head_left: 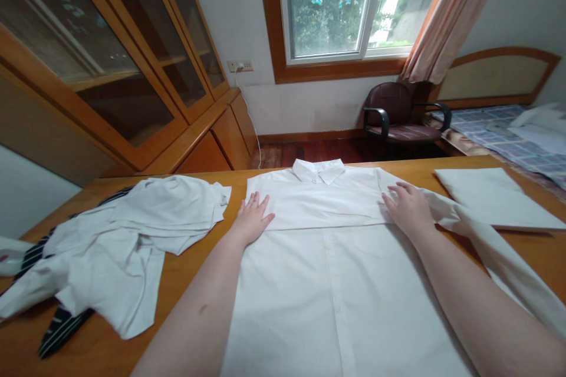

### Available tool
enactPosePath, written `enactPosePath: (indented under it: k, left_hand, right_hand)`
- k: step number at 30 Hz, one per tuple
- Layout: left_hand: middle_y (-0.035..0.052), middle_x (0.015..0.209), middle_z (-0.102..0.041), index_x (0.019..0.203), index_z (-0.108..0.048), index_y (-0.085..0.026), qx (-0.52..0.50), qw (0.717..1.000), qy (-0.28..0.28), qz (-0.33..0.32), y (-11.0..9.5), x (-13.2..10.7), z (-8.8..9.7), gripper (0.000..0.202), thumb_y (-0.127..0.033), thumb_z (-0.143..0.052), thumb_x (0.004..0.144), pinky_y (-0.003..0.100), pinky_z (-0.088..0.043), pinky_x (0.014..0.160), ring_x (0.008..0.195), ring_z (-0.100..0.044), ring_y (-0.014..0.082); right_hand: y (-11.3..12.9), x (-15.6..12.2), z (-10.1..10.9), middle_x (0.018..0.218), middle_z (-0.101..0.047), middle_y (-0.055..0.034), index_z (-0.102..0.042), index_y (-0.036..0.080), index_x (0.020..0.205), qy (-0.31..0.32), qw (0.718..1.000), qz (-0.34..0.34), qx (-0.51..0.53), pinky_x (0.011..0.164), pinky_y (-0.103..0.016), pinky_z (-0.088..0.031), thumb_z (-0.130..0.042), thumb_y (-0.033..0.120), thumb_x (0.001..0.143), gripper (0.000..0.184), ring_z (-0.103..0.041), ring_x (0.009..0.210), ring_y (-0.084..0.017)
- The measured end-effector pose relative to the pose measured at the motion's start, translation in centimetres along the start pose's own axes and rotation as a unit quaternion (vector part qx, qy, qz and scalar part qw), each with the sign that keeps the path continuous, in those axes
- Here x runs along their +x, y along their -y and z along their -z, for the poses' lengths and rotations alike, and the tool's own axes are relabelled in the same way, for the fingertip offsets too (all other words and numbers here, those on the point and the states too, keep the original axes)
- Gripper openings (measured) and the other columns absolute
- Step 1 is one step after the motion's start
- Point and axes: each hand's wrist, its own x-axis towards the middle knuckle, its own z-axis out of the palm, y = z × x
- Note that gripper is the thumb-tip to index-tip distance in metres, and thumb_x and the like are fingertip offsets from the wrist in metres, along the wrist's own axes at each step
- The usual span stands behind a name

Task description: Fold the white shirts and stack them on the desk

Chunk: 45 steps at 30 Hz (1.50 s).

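Observation:
A white collared shirt (300, 283) lies front up on the wooden table, its collar (317, 171) at the far edge. Across the chest runs a folded band of white cloth, which looks like a sleeve laid over sideways. My left hand (253, 219) rests flat with fingers spread on the shirt's left edge, at the end of that band. On the other side, my right hand (409, 206) touches the cloth near the shoulder, fingers apart and slightly bent. The right-hand sleeve (481, 235) stretches out past my right forearm toward the lower right.
Left on the table (186, 283) is a loose heap of white clothes (128, 241) with black striped cloth beneath. A flat white folded piece (495, 197) lies at the right. Beyond stand a glass-fronted cabinet (177, 123), an office chair (393, 112) and a bed (526, 135).

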Motion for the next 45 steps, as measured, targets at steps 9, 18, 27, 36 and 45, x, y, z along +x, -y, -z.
enactPosePath:
  k: [9,18,27,36,45]
  left_hand:
    - [0.0178,0.154,-0.01,0.148,-0.017,-0.02,-0.001,0.997,0.008,0.079,0.7,0.4,0.0,0.088,-0.07,-0.038,0.079,0.049,-0.013,0.111,0.141,-0.006,0.0342]
    - [0.0183,0.154,-0.009,0.148,-0.016,-0.019,0.003,0.997,0.008,0.081,0.8,0.5,-0.2,0.088,-0.07,-0.034,0.08,0.048,-0.012,0.111,0.141,-0.005,0.0327]
    - [0.0191,0.153,-0.012,0.148,-0.019,-0.019,-0.005,0.997,-0.001,0.075,0.9,0.5,-0.4,0.086,-0.069,-0.035,0.081,0.048,-0.013,0.111,0.141,-0.007,0.0326]
    - [0.0183,0.153,-0.013,0.147,-0.021,-0.018,-0.002,0.997,-0.011,0.072,1.0,0.6,-0.5,0.085,-0.068,-0.037,0.081,0.048,-0.016,0.11,0.141,-0.01,0.0334]
    - [0.0196,0.153,-0.014,0.147,-0.022,-0.017,0.0,0.997,-0.011,0.074,0.8,0.5,-0.3,0.084,-0.067,-0.036,0.081,0.048,-0.015,0.111,0.141,-0.01,0.033]
  right_hand:
    - [2.4,-1.9,-1.8,0.149,-0.031,-0.0097,-0.037,0.023,0.142,0.197,0.966,0.167,-0.021,0.109,-0.043,-0.026,-0.029,0.055,0.091,0.061,-0.027,0.137,-0.026]
    - [2.6,-1.7,-1.6,0.15,-0.027,-0.0096,-0.034,0.022,0.144,0.223,0.963,0.152,-0.008,0.11,-0.045,-0.022,-0.028,0.057,0.09,0.064,-0.023,0.138,-0.026]
    - [-0.2,-0.5,9.4,0.092,-0.069,-0.0083,-0.056,0.025,0.122,0.027,0.985,-0.069,0.155,0.069,-0.037,-0.051,-0.05,0.052,0.081,0.049,-0.065,0.075,-0.023]
    - [-14.5,-6.8,8.3,0.075,-0.063,-0.0195,-0.064,0.023,0.081,0.115,0.926,-0.349,-0.083,0.054,-0.051,-0.046,-0.072,0.061,0.046,0.052,-0.062,0.071,-0.041]
    - [-9.4,-7.7,11.8,0.063,-0.06,-0.0135,-0.064,0.028,0.07,0.056,0.936,-0.338,-0.076,0.043,-0.047,-0.043,-0.054,0.038,0.07,0.014,-0.059,0.052,-0.033]
